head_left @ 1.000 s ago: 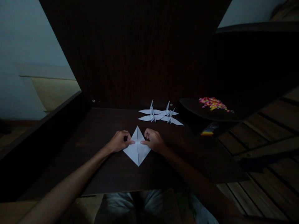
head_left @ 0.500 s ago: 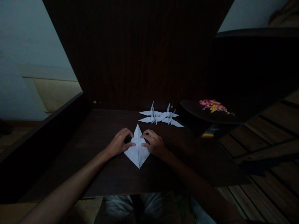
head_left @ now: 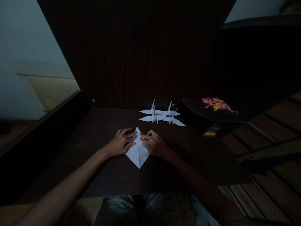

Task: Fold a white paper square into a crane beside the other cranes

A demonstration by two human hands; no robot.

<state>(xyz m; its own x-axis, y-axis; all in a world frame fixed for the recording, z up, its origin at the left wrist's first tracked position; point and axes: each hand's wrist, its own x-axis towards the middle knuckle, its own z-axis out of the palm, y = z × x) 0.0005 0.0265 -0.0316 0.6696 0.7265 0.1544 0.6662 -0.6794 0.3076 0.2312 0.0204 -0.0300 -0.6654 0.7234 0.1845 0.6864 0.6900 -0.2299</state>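
Colourful bits (head_left: 215, 104) lie on a shelf (head_left: 194, 105).

From high above, the head view faces forward and down (lap (head_left: 119, 208) included) over the near edge of the tabletop (head_left: 103, 180).

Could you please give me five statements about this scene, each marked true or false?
1. The left hand and the right hand both touch the paper. True.
2. The paper is crumpled into a ball. False: it is folded into a diamond-like shape with a line down its middle.
3. White cranes stand on the desk, beyond the paper. True.
4. The right hand is holding a crane. False: its fingers are on the paper.
5. Coloured bits lie to the left of the cranes. False: the coloured bits lie to their right, on a side shelf.
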